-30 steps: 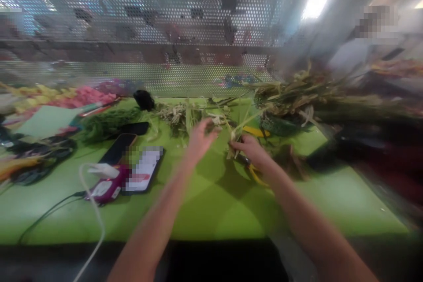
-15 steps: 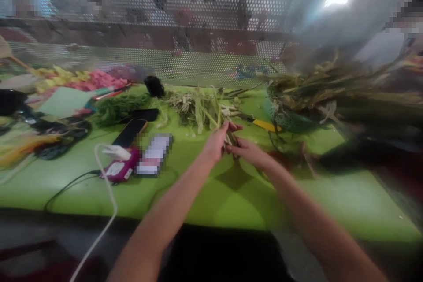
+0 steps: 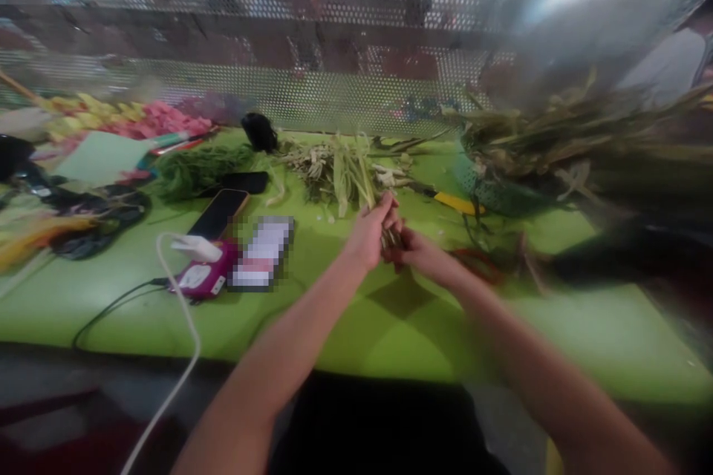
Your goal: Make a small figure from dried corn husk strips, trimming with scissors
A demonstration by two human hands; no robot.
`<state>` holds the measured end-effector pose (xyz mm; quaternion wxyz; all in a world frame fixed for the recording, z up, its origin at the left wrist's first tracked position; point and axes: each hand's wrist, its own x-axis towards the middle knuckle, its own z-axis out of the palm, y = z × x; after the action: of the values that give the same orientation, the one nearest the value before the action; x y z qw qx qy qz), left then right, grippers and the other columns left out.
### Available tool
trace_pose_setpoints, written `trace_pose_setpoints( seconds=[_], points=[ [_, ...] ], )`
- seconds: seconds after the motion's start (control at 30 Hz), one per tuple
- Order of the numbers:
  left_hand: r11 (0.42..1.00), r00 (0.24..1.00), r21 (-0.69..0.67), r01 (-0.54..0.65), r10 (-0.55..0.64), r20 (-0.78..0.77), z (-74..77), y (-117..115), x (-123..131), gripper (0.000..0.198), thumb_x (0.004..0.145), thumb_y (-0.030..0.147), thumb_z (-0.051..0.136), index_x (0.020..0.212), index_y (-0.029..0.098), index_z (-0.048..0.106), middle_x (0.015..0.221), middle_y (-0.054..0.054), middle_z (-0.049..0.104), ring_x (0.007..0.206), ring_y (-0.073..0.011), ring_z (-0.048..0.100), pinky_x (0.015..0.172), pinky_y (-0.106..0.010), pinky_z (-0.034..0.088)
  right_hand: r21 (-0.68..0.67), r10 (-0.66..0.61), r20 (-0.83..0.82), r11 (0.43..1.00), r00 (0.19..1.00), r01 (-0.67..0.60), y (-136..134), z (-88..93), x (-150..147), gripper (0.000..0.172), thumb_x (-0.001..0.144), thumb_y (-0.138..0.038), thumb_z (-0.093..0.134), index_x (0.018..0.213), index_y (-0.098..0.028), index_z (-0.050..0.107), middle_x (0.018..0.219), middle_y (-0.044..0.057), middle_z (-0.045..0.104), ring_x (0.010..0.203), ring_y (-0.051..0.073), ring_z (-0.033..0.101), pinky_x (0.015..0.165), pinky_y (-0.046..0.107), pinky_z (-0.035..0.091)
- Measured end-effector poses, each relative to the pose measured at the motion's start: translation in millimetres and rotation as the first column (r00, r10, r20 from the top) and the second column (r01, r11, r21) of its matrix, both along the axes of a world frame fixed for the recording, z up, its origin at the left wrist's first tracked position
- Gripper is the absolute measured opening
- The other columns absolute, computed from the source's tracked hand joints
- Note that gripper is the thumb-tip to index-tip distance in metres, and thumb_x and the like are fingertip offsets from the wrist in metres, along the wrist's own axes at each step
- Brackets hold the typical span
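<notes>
Near the middle of the table, my left hand (image 3: 370, 234) is closed around a bundle of plant stems (image 3: 391, 239). Pale cut ends of the bundle face me. My right hand (image 3: 420, 251) pinches the bundle's near right side with thumb and fingers, close against the left. Long pale-green leaves (image 3: 350, 174) stretch away from beyond my left hand; whether they belong to the bundle is hidden by the fingers. Just behind lies a loose heap of pale stems and scraps (image 3: 312, 163). A yellow-handled cutter (image 3: 460, 202) rests to the right of my hands.
On the green table (image 3: 334, 338), a purple power adapter (image 3: 203, 278), white cable (image 3: 186, 326) and phones (image 3: 220, 214) lie at left. Green fluffy material (image 3: 194, 169) and pink and yellow pieces (image 3: 172, 121) are behind. A green basket (image 3: 495, 189) holds long leaves (image 3: 557, 126) at right.
The view has shifted slightly. Both hands stay on the bundle, with the right fingers shifted a little around its end. The leaf that stood up beyond my left hand now leans back lower.
</notes>
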<state>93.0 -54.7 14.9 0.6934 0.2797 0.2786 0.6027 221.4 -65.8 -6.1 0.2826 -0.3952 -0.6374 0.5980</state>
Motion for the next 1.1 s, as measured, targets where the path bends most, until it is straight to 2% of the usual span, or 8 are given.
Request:
trace_pose_setpoints(
  seconds=[0.13, 0.27, 0.5, 0.67, 0.83, 0.9, 1.0, 1.1],
  points=[
    [0.997, 0.994, -0.036, -0.072, 0.075, 0.074, 5.8, 6.0, -12.5, 0.026, 0.083, 0.035, 0.072, 0.075, 0.018, 0.054, 0.051, 0.011, 0.033, 0.044, -0.0044, 0.039, 0.058, -0.023, 0.050, 0.189, 0.076, 0.245, 0.974, 0.967, -0.124, -0.1, 3.7, 6.0, 0.031, 0.072, -0.036, 0.075, 0.090, -0.020, 0.056, 0.074, -0.003, 0.059, 0.064, 0.014, 0.054, 0.058, 0.025, 0.041],
    [0.994, 0.994, -0.084, -0.076, 0.083, 0.074, 6.9, 8.6, -17.4, 0.027, 0.081, 0.036, 0.074, 0.075, 0.018, 0.054, 0.051, 0.011, 0.033, 0.043, -0.0044, 0.039, 0.051, -0.022, 0.045, 0.373, -0.055, 0.436, 0.919, 0.898, -0.125, 0.8, 4.3, 8.0, 0.022, 0.080, -0.038, 0.069, 0.080, -0.020, 0.057, 0.070, -0.002, 0.060, 0.061, 0.014, 0.052, 0.057, 0.026, 0.032],
    [0.987, 0.997, -0.162, -0.024, 0.036, 0.071, 1.6, 5.8, -8.6, 0.023, 0.079, 0.030, 0.075, 0.076, 0.016, 0.057, 0.051, 0.010, 0.038, 0.044, -0.0037, 0.040, 0.049, -0.020, 0.040, 0.507, -0.200, 0.511, 0.856, 0.836, -0.105, 0.1, 8.9, 6.7, 0.026, 0.083, -0.040, 0.067, 0.072, -0.020, 0.058, 0.065, -0.001, 0.059, 0.056, 0.013, 0.047, 0.056, 0.027, 0.022],
    [0.987, 0.999, -0.158, 0.004, 0.004, 0.052, -1.6, 6.6, -9.0, 0.029, 0.076, 0.036, 0.078, 0.077, 0.016, 0.056, 0.051, 0.010, 0.036, 0.043, -0.0040, 0.040, 0.048, -0.020, 0.039, 0.530, -0.218, 0.533, 0.839, 0.818, -0.121, -0.9, 8.1, 7.8, 0.027, 0.079, -0.043, 0.073, 0.071, -0.020, 0.060, 0.066, 0.000, 0.062, 0.056, 0.013, 0.047, 0.055, 0.027, 0.022],
    [0.989, 0.998, -0.138, 0.059, -0.059, 0.004, -10.1, 5.6, -5.5, 0.034, 0.074, 0.042, 0.078, 0.078, 0.017, 0.056, 0.051, 0.011, 0.035, 0.042, -0.0038, 0.037, 0.045, -0.018, 0.035, 0.620, -0.371, 0.543, 0.782, 0.753, -0.061, -0.5, 2.4, 9.0, 0.029, 0.087, -0.042, 0.064, 0.069, -0.019, 0.063, 0.068, 0.003, 0.065, 0.054, 0.014, 0.046, 0.055, 0.028, 0.020],
    [0.988, 0.993, -0.113, 0.102, -0.109, -0.054, -14.8, 5.5, -4.3, 0.037, 0.075, 0.048, 0.076, 0.079, 0.017, 0.056, 0.050, 0.011, 0.033, 0.040, -0.0039, 0.032, 0.042, -0.018, 0.030, 0.587, -0.346, 0.549, 0.808, 0.761, -0.056, 2.4, 4.0, 12.3, 0.027, 0.081, -0.043, 0.070, 0.070, -0.019, 0.063, 0.067, 0.003, 0.064, 0.054, 0.014, 0.047, 0.054, 0.028, 0.022],
    [0.989, 0.961, -0.102, 0.109, -0.131, -0.242, -20.9, 6.1, -4.1, 0.041, 0.075, 0.054, 0.072, 0.077, 0.016, 0.057, 0.051, 0.010, 0.035, 0.040, -0.0039, 0.029, 0.041, -0.019, 0.021, 0.464, -0.195, 0.453, 0.885, 0.870, -0.043, 8.9, 11.1, 19.9, 0.033, 0.069, -0.044, 0.080, 0.085, -0.018, 0.067, 0.077, 0.003, 0.067, 0.062, 0.016, 0.054, 0.057, 0.026, 0.033],
    [0.997, 0.875, -0.055, 0.058, -0.077, -0.477, -24.1, 7.0, -3.5, 0.037, 0.076, 0.051, 0.071, 0.075, 0.017, 0.059, 0.053, 0.007, 0.041, 0.043, -0.0055, 0.031, 0.043, -0.021, 0.021, 0.337, -0.214, 0.226, 0.932, 0.950, 0.129, 13.9, 18.2, 25.1, 0.047, 0.070, -0.046, 0.078, 0.104, -0.017, 0.065, 0.085, 0.004, 0.067, 0.070, 0.016, 0.058, 0.061, 0.027, 0.041]
  ],
)
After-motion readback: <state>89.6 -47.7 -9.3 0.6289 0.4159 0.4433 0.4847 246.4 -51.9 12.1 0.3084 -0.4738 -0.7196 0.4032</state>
